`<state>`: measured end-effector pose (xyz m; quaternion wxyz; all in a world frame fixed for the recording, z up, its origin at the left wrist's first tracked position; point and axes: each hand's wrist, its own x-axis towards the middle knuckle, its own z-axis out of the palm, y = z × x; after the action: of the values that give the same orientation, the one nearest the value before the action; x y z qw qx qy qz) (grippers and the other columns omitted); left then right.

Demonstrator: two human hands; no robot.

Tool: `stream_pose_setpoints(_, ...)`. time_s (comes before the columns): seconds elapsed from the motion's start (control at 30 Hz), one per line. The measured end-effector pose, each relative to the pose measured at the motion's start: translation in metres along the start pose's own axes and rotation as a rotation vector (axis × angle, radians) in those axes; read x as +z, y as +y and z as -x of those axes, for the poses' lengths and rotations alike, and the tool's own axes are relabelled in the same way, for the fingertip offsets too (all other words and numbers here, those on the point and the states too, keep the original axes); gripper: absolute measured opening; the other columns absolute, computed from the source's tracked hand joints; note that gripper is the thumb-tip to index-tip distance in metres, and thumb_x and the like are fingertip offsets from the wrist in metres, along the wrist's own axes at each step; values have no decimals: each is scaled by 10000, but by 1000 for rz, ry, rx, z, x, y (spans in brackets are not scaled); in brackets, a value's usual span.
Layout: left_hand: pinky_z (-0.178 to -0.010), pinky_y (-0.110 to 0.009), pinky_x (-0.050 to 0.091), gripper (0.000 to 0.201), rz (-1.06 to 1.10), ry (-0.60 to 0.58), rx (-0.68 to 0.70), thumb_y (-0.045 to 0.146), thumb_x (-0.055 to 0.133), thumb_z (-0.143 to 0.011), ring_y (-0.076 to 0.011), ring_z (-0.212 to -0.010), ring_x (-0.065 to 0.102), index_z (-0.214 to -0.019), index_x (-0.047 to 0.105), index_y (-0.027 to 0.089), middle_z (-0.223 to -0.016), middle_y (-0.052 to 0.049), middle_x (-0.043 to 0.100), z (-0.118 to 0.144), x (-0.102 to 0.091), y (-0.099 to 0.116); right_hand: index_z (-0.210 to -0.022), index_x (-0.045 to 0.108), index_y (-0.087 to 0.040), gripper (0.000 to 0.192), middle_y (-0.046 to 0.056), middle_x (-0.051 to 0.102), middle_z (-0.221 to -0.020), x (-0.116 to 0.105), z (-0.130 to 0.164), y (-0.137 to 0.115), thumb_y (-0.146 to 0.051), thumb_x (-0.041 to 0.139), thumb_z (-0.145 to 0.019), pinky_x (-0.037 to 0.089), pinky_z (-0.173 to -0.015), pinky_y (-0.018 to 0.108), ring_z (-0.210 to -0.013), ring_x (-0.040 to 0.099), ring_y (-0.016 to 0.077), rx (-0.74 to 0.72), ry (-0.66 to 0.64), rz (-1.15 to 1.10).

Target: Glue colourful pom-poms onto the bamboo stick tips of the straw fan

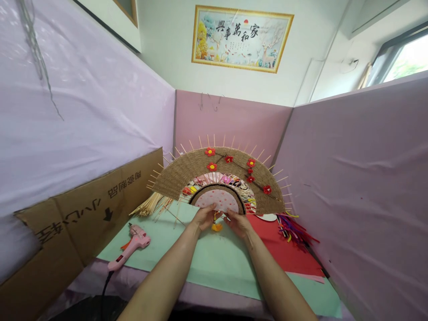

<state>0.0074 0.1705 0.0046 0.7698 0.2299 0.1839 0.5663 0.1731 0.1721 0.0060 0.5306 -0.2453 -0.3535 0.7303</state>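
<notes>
"Hands: what are they doing?"

"Left hand (203, 218) and right hand (238, 224) sit near each other, a small gap between them, both clamped on the lower edge of the fan (219, 188). Thumbs show on its front."

"And the fan itself?"

"Upright over the worktop (214, 292), right before the person, its rounded edge at the top. I can't tell whether any of it rests on something behind."

"Now go from the left."

"Wires (38, 53) hang on the lilac sheeting. Below stands cardboard (78, 232) with printed characters and an arrow. Beside it lies a pink glue gun (132, 249), its cord running off the near edge. Next come thin sticks (147, 206), bunched by the fan's left end."

"What's in the middle?"

"Green paper (220, 263) under the hands, and a yellow tassel (217, 228) hanging between them. The fan has a woven brown band, sticks poking out all round the arc, a dotted pink panel (217, 199) — and red flowers (211, 166) on a dark branch, mostly toward the right. A framed picture (242, 39) hangs on the wall above."

"Then the right?"

"Red paper (284, 249) over the green — with pipe cleaners (294, 231) heaped at its far side, near the partition (361, 187)."
</notes>
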Motion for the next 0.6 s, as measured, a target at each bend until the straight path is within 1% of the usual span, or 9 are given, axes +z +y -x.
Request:
stream_pose_setpoints(0.13,-790,-292,547,117,-10,19,2,91,695,-813,-158,-663,694,-713,642,120,-678,-40,701,2,2,0,-903,714,-264,368,-16,764,-806,-1,-1,0,-160,881,-592,516,-648,264,-774,694,166,1,-5,6)
stream_pose_setpoints(0.27,-794,-299,554,120,-16,29,0,81,683,-817,-160,-658,693,-709,646,119,-676,-40,704,3,4,1,-842,724,-244,319,-12,765,-808,-1,-1,0,-173,885,-576,522,-672,263,-788,693,161,15,23,6)
stream_pose_setpoints(0.37,-786,-283,560,108,-27,29,-15,99,662,-839,-161,-681,700,-732,663,112,-710,-63,721,3,5,0,-844,734,-243,312,-9,776,-871,0,-1,1,-187,881,-574,541,-788,286,-885,698,169,-22,17,-14)
stream_pose_setpoints(0.47,-781,-280,567,80,-34,23,-21,114,638,-861,-160,-710,702,-797,686,113,-770,-78,739,4,6,-1,-883,738,-253,329,-14,780,-959,1,-1,2,-201,869,-585,527,-914,322,-996,690,180,-71,-3,-30)
stream_pose_setpoints(0.6,-756,-266,565,71,-34,28,-13,95,634,-855,-150,-720,696,-841,695,128,-805,-63,746,3,7,-2,-935,730,-270,340,-20,779,-981,-1,-4,2,-193,836,-622,532,-948,336,-1047,689,189,-95,18,-37)
